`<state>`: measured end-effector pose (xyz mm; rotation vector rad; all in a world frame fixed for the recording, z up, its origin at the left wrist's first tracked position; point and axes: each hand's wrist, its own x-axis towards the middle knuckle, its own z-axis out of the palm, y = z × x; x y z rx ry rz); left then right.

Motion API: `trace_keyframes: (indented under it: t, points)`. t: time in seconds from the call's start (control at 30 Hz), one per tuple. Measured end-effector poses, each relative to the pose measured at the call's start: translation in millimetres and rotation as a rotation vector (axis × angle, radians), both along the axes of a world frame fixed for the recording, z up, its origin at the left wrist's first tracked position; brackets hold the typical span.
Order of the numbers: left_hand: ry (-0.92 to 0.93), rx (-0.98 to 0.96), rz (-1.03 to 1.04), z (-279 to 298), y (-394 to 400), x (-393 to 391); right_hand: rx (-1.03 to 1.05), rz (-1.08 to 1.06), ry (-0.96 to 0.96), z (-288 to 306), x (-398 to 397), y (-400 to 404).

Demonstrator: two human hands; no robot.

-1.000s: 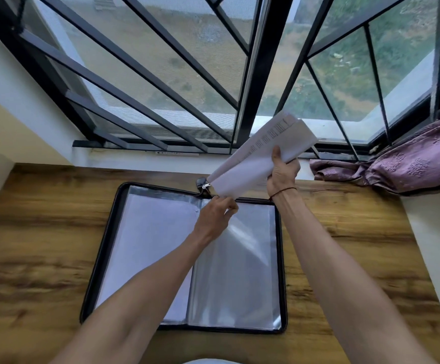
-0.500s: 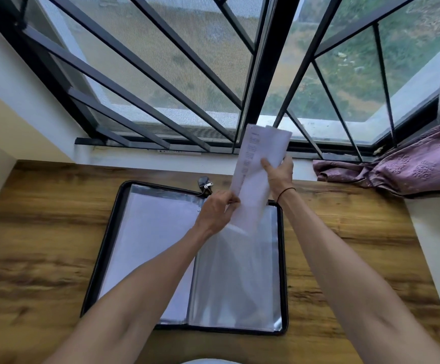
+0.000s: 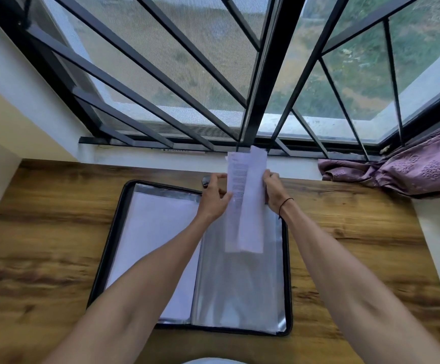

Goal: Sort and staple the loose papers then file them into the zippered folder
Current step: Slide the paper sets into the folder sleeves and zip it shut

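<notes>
A black zippered folder point(image 3: 113, 232) lies open on the wooden desk, white paper in its left side and clear plastic sleeves point(image 3: 239, 285) on its right. A sheaf of printed white papers point(image 3: 247, 206) stands nearly upright over the right-hand sleeves, its lower end down among them. My right hand point(image 3: 272, 191) grips the sheaf's right edge. My left hand point(image 3: 215, 197) is at the sheaf's left edge with its fingers spread and its thumb against the paper. A small dark object point(image 3: 205, 181), partly hidden by my left hand, sits just past the folder's top edge.
The desk point(image 3: 55, 245) runs up to a white sill and a barred window point(image 3: 187, 74). A crumpled purple curtain point(image 3: 402, 166) lies on the desk's far right corner. White walls close in the desk on the left and right.
The sheaf has swung from a slanted, raised position to nearly vertical and dropped toward the right-hand sleeves. My left hand has shifted from the sheaf's bottom corner to its left edge.
</notes>
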<state>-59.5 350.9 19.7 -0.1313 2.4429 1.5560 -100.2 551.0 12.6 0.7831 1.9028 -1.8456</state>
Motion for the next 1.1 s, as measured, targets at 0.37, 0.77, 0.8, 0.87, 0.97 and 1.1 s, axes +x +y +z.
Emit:
trace_keyframes:
  t: [0.37, 0.77, 0.8, 0.87, 0.97, 1.1]
  points:
    - [0.187, -0.190, -0.124, 2.0, -2.7, 2.3, 0.839, 0.327, 0.252, 37.0, 0.6, -33.3]
    - [0.370, -0.379, -0.220, -10.7, -12.6, 9.4, 0.792, 0.163, 0.064, 31.2, -6.0, -1.8]
    - [0.395, -0.414, -0.250, -13.0, -13.1, 10.8, 0.775, 0.169, 0.071, 29.9, -5.1, 0.8]
    - [0.426, -0.495, -0.324, -15.9, -10.8, 12.6, 0.738, 0.217, 0.108, 28.0, -3.7, 3.4]
    - [0.384, -0.514, -0.418, -14.1, -4.1, 12.6, 0.682, 0.341, 0.173, 27.0, -0.1, 3.8]
    - [0.198, -0.451, -0.576, -7.3, 4.6, 9.5, 0.655, 0.402, 0.215, 21.5, 1.7, 5.8]
